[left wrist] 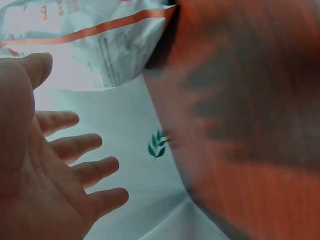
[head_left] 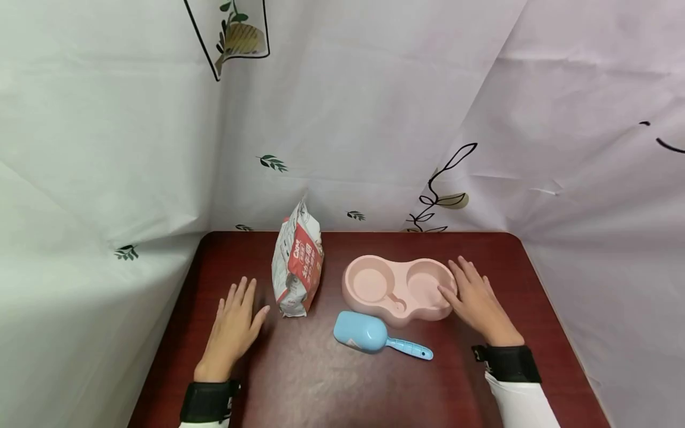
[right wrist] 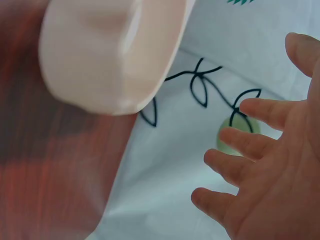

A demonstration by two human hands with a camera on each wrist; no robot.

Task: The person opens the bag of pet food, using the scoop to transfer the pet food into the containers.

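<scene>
My left hand (head_left: 230, 330) is over the left part of the table, fingers straight and spread, with nothing in it. To its right stands a white and red printed food bag (head_left: 306, 255), whose lower part also shows above the thumb in the left wrist view. My right hand (head_left: 480, 303) has its fingers extended at the right end of a pink double bowl (head_left: 397, 276); in the right wrist view the bowl's side (right wrist: 85, 60) appears apart from the fingers. A light blue scoop (head_left: 364, 331) lies in front of the bowl, its handle pointing right.
The dark red-brown table (head_left: 342, 392) has rounded far corners. Pale cloth (head_left: 342, 107) printed with leaves and line drawings hangs behind it and along both sides. Black bands (head_left: 207, 401) circle both wrists.
</scene>
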